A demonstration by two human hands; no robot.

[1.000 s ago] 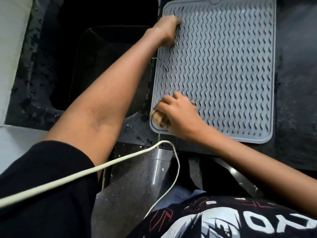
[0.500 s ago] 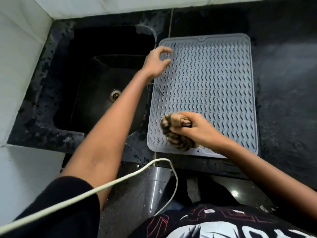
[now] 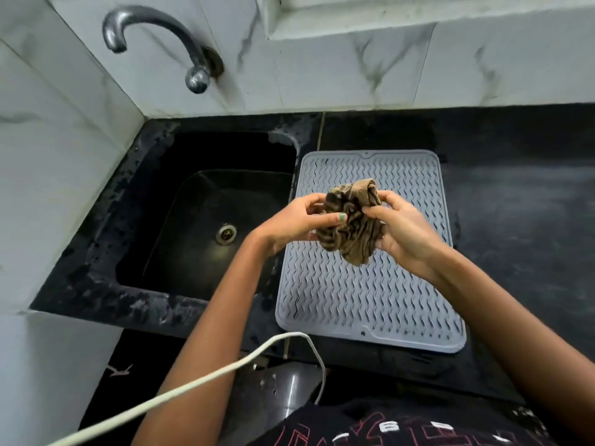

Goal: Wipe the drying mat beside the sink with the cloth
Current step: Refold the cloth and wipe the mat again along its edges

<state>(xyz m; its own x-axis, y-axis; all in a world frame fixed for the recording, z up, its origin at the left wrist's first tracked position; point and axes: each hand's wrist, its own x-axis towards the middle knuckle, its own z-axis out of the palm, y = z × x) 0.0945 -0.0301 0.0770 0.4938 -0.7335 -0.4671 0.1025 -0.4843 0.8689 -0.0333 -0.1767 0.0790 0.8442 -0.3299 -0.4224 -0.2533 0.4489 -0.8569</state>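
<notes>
Both hands hold the cloth [image 3: 351,225] up off the drying mat [image 3: 370,304]. The left hand [image 3: 294,222] curls its fingers and thumb round the cloth's left side, and the right hand [image 3: 401,230] pinches and grips the right side, so the striped brown fabric hangs bunched between them with a loose tail drooping below. The mat lies flat on the dark worktop [image 3: 521,201] directly beneath and in front of the hands, its left edge just beside the sink [image 3: 206,220], which sits off to the left of the left hand. A tap [image 3: 154,37] juts from the wall well beyond the hands, and a white cable [image 3: 180,391] crosses below the left forearm.

The step in hand looks like regathering or refolding the cloth into a usable pad, a pause between wiping passes rather than a wipe itself. How much of the mat is already clean cannot be told from here. The next move calls for settling the cloth in one hand, lowering it onto the ridged surface, and pressing firmly enough to reach between the wavy ribs, perhaps with the other hand steadying the mat's edge.
</notes>
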